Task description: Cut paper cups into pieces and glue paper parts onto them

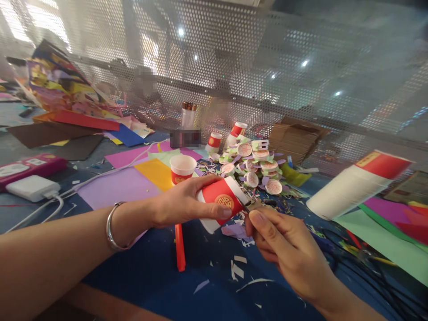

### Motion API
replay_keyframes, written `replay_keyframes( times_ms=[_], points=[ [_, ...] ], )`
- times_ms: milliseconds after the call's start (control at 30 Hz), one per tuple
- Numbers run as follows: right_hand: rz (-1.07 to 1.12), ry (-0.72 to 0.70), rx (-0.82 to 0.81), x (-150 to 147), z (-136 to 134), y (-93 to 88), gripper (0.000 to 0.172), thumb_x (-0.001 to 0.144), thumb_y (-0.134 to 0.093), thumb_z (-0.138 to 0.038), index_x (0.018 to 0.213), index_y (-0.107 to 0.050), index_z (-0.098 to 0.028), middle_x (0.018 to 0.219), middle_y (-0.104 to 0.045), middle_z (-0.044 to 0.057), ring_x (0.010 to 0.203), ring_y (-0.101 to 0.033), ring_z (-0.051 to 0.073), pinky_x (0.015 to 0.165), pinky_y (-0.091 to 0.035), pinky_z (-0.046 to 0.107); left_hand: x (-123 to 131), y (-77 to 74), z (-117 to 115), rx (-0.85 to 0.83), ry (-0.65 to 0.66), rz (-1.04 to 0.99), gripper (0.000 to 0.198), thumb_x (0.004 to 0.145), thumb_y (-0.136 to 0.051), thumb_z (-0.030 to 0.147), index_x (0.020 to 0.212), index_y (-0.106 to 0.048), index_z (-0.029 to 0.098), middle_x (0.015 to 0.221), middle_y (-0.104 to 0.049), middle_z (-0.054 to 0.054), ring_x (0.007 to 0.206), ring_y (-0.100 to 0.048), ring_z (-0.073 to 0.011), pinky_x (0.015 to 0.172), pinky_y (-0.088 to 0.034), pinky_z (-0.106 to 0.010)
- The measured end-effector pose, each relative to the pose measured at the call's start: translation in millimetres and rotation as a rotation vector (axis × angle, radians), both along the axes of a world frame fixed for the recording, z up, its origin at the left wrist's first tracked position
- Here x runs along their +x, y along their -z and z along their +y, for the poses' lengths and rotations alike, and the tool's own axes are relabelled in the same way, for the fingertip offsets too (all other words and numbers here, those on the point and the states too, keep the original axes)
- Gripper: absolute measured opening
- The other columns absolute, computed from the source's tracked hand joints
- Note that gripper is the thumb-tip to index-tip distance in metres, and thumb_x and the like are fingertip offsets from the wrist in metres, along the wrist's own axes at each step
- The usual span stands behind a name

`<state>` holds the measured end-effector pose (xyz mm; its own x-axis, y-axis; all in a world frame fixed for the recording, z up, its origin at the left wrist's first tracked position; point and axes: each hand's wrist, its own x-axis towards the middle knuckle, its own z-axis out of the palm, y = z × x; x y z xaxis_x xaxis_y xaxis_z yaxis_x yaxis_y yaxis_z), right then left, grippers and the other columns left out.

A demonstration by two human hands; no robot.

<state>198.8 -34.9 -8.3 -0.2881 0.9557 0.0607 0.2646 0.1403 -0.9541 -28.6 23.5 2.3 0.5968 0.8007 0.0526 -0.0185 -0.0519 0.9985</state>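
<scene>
My left hand [187,200] is wrapped round a red and white paper cup [221,200] with a gold emblem, held on its side above the blue table [160,285]. My right hand [284,243] is closed on a small pair of scissors [248,207] whose blades meet the cup's rim. A silver bracelet [112,227] circles my left wrist. Behind the cup lies a pile of cut cup bottoms and paper scraps [257,169]. An upright paper cup [182,168] stands just past my left hand.
An orange stick [179,247] lies under my left hand. A stack of paper cups [357,183] lies on its side at the right. Coloured paper sheets [133,178], a white charger with cable [33,187], cardboard [294,138] and a perforated metal screen [267,67] surround the work spot.
</scene>
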Motion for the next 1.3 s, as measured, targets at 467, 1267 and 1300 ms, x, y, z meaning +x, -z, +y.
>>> replay_keyframes(
  times_ms=[467,1267,1300],
  points=[
    [-0.063,0.004,0.000,-1,-3,-2.5,0.052,0.095,-0.050,-0.065,0.071,-0.053,-0.019,0.052,-0.026,-0.009,0.045,-0.019,0.006,0.040,-0.015,0.023,1,-4.0,-7,0.136,-0.007,0.150,0.060,0.076,-0.079,0.044,0.127,-0.065,0.016,0.090,-0.069,-0.004,0.076,-0.059,-0.0155,0.066,-0.048,-0.024],
    [-0.125,0.007,0.107,-4,-2,-0.6,0.047,0.098,-0.046,-0.060,0.074,-0.054,-0.021,0.055,-0.021,-0.009,0.045,-0.019,0.008,0.039,-0.017,0.025,12,3.2,-22,0.427,-0.214,0.295,0.076,0.079,-0.074,0.037,0.148,-0.048,0.020,0.089,-0.071,-0.003,0.078,-0.065,-0.0188,0.077,-0.054,-0.032],
    [-0.123,0.011,0.101,-4,-2,0.0,0.047,0.098,-0.046,-0.061,0.074,-0.054,-0.021,0.055,-0.021,-0.009,0.045,-0.018,0.008,0.039,-0.017,0.025,12,2.7,-22,0.445,-0.226,0.319,0.077,0.079,-0.074,0.037,0.149,-0.047,0.020,0.092,-0.072,-0.004,0.081,-0.066,-0.0202,0.079,-0.054,-0.034]
  ],
)
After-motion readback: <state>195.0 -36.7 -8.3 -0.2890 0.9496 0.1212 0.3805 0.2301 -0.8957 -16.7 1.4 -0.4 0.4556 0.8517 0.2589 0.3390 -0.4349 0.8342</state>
